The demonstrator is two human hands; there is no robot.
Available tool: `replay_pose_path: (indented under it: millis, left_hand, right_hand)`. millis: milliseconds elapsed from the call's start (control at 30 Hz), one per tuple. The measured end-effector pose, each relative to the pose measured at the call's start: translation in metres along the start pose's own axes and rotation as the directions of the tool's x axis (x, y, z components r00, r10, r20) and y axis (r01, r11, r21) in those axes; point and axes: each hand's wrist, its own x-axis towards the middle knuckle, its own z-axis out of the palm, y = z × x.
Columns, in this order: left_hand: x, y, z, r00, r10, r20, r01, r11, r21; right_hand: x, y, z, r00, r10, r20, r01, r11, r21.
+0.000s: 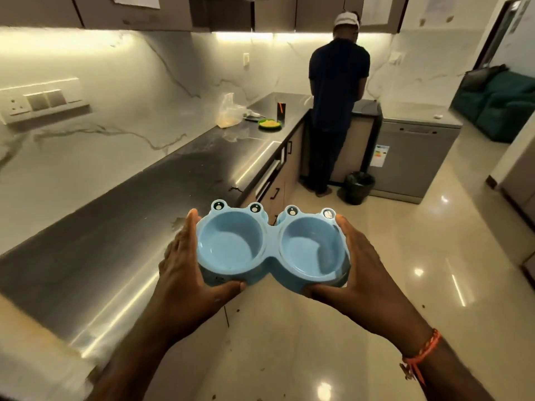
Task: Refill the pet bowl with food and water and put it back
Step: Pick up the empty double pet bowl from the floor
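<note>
You are facing a long dark stone counter (pixel 121 215), polished and streaked with light, that runs along the veined marble wall on your left to the far corner, where one other person (pixel 337 105) stands with their back to you. Beside that person's feet, on the glossy tiled floor, sits one round black bin (pixel 359 187). Near the counter's far end lie one crinkled clear plastic bag (pixel 229 111) and, just beside it at the front edge, one small green dish (pixel 269 124) of yellowish grains. You hold the pet bowl (pixel 272 247) in the air off the counter's front edge: one smooth light-blue plastic piece with two round, empty basins and four frog eyes on its far rim. Your left hand (pixel 185 264) grips its left end, your right hand (pixel 362 264) its right end, thumbs curled along the near side.
</note>
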Motion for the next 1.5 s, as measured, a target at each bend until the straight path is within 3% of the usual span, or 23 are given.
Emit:
replay_pose_path:
  millis: [267, 467, 733, 900, 1167, 1333, 1500]
  left_hand:
    - [0.140, -0.053, 0.036, 1.000, 0.021, 0.019, -0.020, 0.998, -0.051]
    - [0.218, -0.074, 0.029, 1.000, -0.025, -0.016, 0.024, 1.000, -0.016]
    - [0.264, -0.114, 0.018, 0.955, -0.228, -0.189, 0.239, 0.970, 0.033]
    - [0.280, -0.137, 0.029, 0.853, -0.407, -0.326, 0.450, 0.890, 0.067]
    - [0.303, -0.155, 0.064, 0.632, -0.586, -0.508, 0.690, 0.723, 0.024]
    - [0.303, -0.174, 0.089, 0.500, -0.685, -0.529, 0.796, 0.604, -0.030]
    - [0.303, -0.195, 0.101, 0.443, -0.749, -0.493, 0.840, 0.539, -0.065]
  right_hand:
    - [0.133, 0.051, 0.025, 0.996, 0.092, 0.012, -0.091, 0.992, -0.092]
    - [0.229, 0.060, 0.041, 0.994, 0.079, 0.071, -0.076, 0.996, -0.038]
    - [0.366, 0.084, 0.093, 0.950, -0.140, 0.278, 0.133, 0.990, 0.043]
    - [0.457, 0.108, 0.152, 0.838, -0.278, 0.469, 0.251, 0.960, 0.121]
    - [0.558, 0.120, 0.234, 0.561, -0.471, 0.681, 0.380, 0.877, 0.294]
    - [0.578, 0.119, 0.282, 0.389, -0.522, 0.759, 0.409, 0.836, 0.365]
    - [0.577, 0.131, 0.333, 0.327, -0.470, 0.820, 0.459, 0.837, 0.297]
